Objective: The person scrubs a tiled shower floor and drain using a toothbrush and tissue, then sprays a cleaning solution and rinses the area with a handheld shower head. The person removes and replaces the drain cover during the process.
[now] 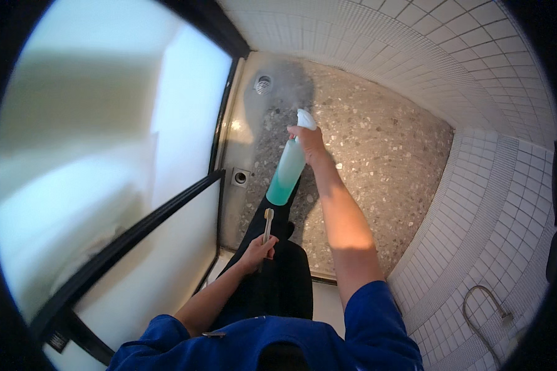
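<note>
My right hand (309,143) is wrapped around the neck of a spray bottle (286,174) with a white trigger head (307,119). Green liquid fills its lower part, and the bottle tilts with its head away from me. A faint mist hangs in front of the nozzle, over the terrazzo floor (380,153). Closer to my body, my left hand (258,254) grips a small brush (268,225) that looks like a toothbrush, bristle end pointing away. The brush is above my dark trousers, its lower end partly hidden by my fingers.
A round grated drain (263,85) lies at the far left corner, and a square-framed open drain hole (240,177) sits nearer. Black-framed frosted glass panels (185,116) stand left. White tiled walls (473,199) enclose the far and right sides. A metal hose (469,301) hangs at lower right.
</note>
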Demonstrator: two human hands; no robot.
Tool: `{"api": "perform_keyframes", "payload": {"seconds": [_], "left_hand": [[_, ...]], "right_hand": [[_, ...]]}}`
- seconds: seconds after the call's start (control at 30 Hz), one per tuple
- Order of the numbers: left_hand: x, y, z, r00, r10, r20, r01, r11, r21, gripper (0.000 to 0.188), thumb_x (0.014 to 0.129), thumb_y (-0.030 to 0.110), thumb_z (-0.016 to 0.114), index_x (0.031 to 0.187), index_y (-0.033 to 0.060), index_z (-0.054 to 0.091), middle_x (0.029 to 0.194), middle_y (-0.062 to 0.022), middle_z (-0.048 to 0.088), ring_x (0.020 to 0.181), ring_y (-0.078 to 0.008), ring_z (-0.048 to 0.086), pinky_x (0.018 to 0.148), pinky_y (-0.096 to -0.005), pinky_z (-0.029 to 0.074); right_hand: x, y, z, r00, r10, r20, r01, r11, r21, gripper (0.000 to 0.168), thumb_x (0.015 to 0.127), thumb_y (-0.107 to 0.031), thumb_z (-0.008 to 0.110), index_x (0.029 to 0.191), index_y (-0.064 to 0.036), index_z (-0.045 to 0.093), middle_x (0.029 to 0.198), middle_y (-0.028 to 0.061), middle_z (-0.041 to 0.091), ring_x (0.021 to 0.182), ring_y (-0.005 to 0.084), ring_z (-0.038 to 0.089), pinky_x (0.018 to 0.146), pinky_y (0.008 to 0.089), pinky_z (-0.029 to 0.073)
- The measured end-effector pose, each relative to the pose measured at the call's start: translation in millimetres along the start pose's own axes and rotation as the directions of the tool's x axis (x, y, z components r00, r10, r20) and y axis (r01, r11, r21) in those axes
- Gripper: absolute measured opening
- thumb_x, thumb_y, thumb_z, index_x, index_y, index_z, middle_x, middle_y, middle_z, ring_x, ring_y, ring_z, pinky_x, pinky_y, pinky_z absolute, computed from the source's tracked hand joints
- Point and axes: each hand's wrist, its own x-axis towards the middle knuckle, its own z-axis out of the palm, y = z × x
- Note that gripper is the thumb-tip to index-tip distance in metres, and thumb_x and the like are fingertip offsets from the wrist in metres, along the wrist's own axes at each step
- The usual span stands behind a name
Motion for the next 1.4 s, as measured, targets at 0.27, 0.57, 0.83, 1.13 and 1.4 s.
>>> {"api": "perform_keyframes", "payload": {"seconds": [0.27, 0.57, 0.83, 1.13, 1.4], "left_hand": [[-84, -129, -33, 0.992, -0.123, -0.001, 0.118, 0.951, -0.286, 0.021, 0.095, 0.027, 0.045, 0.096, 0.0055, 0.046, 0.056, -0.001, 0.045, 0.043, -0.0088, 0.042, 0.04, -0.0237, 0.038], [-120, -318, -141, 0.978, -0.147, -0.146, 0.152, 0.988, 0.024, 0.022, 0.092, 0.027, 0.048, 0.095, 0.0063, 0.045, 0.053, -0.0036, 0.046, 0.039, -0.0127, 0.043, 0.036, -0.0278, 0.037], [-119, -425, -244, 0.957, -0.142, -0.254, 0.2, 0.955, 0.218, 0.022, 0.091, 0.027, 0.047, 0.091, 0.0045, 0.046, 0.051, -0.0053, 0.045, 0.04, -0.0164, 0.045, 0.037, -0.0339, 0.039], [-136, -535, -284, 0.959, -0.127, -0.253, 0.209, 0.919, 0.333, 0.022, 0.09, 0.026, 0.049, 0.091, 0.0039, 0.046, 0.055, -0.0066, 0.048, 0.04, -0.0166, 0.047, 0.034, -0.0326, 0.038], [-171, -625, -299, 0.984, -0.11, -0.14, 0.16, 0.888, 0.431, 0.022, 0.09, 0.028, 0.049, 0.092, 0.007, 0.045, 0.052, -0.0026, 0.044, 0.04, -0.0132, 0.043, 0.036, -0.0293, 0.038]], "right_hand": [[-85, 95, 35, 0.981, -0.164, -0.104, 0.159, 0.985, -0.06, 0.017, 0.068, -0.012, 0.066, 0.081, -0.002, 0.061, 0.073, 0.0062, 0.059, 0.065, 0.018, 0.056, 0.059, 0.0335, 0.046], [-172, 205, 104, 0.952, -0.303, -0.034, 0.304, 0.953, 0.007, 0.014, 0.068, -0.012, 0.067, 0.08, -0.005, 0.063, 0.076, 0.0039, 0.061, 0.068, 0.0146, 0.056, 0.061, 0.0297, 0.044], [-276, 367, 163, 0.97, -0.173, -0.17, 0.19, 0.978, 0.091, 0.017, 0.07, -0.009, 0.064, 0.085, -0.002, 0.062, 0.082, 0.0042, 0.062, 0.073, 0.0158, 0.057, 0.066, 0.0292, 0.045], [-404, 624, 163, 0.919, 0.233, -0.319, -0.241, 0.97, 0.014, 0.021, 0.066, -0.013, 0.068, 0.082, -0.001, 0.061, 0.083, 0.0078, 0.061, 0.069, 0.0171, 0.057, 0.061, 0.0323, 0.045], [-490, 773, 38, 0.742, 0.174, -0.648, -0.063, 0.98, 0.191, 0.026, 0.066, -0.015, 0.068, 0.085, 0.001, 0.06, 0.081, 0.0074, 0.061, 0.07, 0.0188, 0.058, 0.062, 0.0319, 0.047]]}}
